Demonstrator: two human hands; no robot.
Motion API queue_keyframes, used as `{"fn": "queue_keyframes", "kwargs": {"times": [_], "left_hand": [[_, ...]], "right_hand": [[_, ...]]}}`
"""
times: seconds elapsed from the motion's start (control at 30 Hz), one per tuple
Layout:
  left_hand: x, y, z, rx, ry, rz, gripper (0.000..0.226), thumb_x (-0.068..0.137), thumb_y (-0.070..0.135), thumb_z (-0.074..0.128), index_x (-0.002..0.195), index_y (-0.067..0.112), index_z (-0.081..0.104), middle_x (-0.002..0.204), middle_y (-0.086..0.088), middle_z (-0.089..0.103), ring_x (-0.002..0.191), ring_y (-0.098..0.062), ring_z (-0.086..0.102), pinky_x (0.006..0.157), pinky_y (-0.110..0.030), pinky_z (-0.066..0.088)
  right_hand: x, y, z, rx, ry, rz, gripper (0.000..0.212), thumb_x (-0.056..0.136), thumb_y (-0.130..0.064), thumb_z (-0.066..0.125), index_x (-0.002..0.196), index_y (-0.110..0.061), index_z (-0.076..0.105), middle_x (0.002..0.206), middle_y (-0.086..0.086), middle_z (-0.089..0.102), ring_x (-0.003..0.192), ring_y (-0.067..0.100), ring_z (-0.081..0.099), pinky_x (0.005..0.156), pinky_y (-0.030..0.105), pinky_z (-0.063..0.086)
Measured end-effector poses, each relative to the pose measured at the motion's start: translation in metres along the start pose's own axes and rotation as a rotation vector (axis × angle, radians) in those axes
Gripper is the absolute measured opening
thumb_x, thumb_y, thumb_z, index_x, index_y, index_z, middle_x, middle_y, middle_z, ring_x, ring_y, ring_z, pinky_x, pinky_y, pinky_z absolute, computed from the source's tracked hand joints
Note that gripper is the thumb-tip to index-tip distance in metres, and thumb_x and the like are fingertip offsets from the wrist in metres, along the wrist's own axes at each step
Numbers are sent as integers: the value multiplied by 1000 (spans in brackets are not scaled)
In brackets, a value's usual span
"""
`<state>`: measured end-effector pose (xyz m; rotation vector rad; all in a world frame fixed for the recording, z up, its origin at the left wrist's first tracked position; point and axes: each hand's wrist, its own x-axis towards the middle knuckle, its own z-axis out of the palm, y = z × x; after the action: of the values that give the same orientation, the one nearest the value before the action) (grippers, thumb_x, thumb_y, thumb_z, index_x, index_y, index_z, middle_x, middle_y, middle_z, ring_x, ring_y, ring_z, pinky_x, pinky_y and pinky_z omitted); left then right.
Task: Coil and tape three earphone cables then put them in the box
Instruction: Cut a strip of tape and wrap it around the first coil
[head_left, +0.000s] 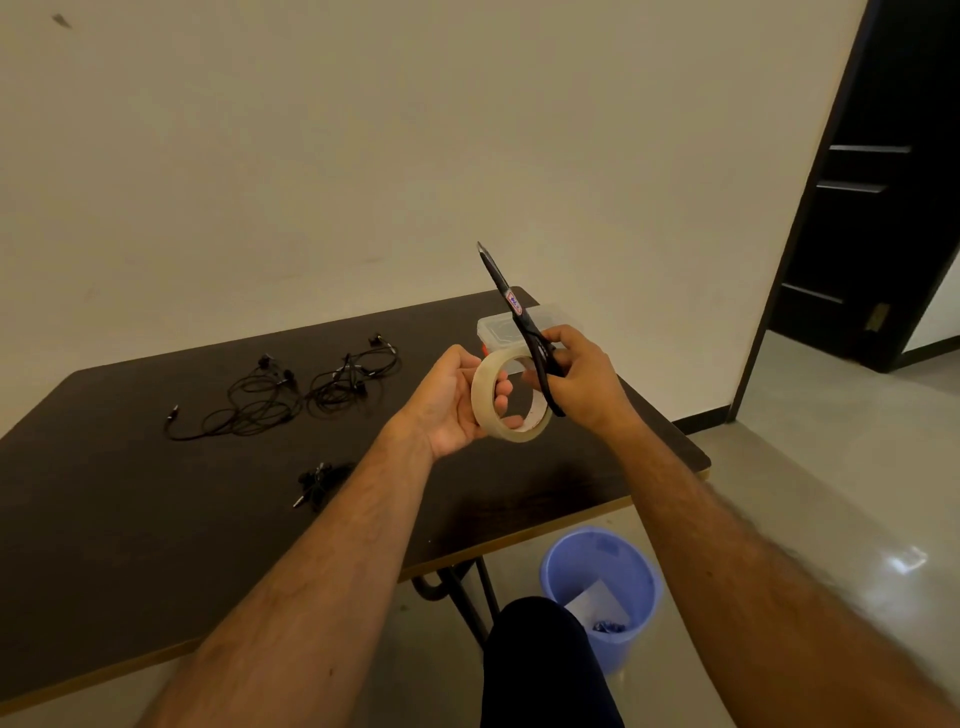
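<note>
My left hand (452, 400) holds a roll of clear tape (485, 402) above the dark table (130, 545), fingers hooked through its core. My right hand (582, 382) grips black scissors (511, 306) with the closed blades pointing up and away; its fingertips also touch the far side of the roll. Two loose black earphone cables lie tangled on the table, one at the left (249, 402) and one beside it (353, 376). A third, bundled earphone cable (319, 483) lies nearer me. A clear plastic box (496, 330) sits behind my hands, partly hidden.
A blue waste bin (602, 592) with scraps stands on the floor right of the table's near edge. My dark-clothed knee (540, 665) is next to it. A plain wall rises behind the table and a dark door (878, 197) is at the right.
</note>
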<state>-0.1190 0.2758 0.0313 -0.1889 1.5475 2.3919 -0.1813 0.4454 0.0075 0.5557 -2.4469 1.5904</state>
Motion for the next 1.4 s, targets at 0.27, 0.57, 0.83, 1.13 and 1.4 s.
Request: {"fn": "queue_keyframes", "kwargs": {"times": [0.27,0.57,0.83,1.13,1.4], "left_hand": [[1,0,-3,-2,20,-32,38,93,23,44,74,7,74,71,-6,65,60,-15,62,98,-48,51],[2,-5,-8,-31,-14,-72,34,93,18,38,94,3,69,77,-9,67,64,-17,64,106,-49,44],[2,-5,-13,110,-2,-63,38,97,17,36,108,2,70,104,-14,73,88,-21,71,88,-41,56],[1,-10,-18,220,77,95,25,98,8,52,116,7,68,106,-12,73,92,-21,72,80,-40,59],[-2,-16,-17,597,223,463,13,94,10,63,103,13,71,98,-6,75,91,-19,73,80,-39,61]], "right_hand": [[1,-1,1,-42,-3,-13,35,88,-17,74,113,-27,53,101,3,73,89,17,70,85,38,58],[0,1,0,-74,-2,-6,36,87,-18,74,116,-23,55,100,4,74,88,18,70,86,39,58],[2,0,-5,-138,-16,-7,41,86,-12,75,121,-18,56,103,8,73,86,17,67,90,42,57],[2,3,-7,-124,-62,78,38,82,-17,79,112,-22,57,98,7,72,87,22,69,90,48,57],[6,9,-12,-55,-92,157,40,79,-18,82,112,-18,59,93,5,71,86,22,69,91,49,56]]}}
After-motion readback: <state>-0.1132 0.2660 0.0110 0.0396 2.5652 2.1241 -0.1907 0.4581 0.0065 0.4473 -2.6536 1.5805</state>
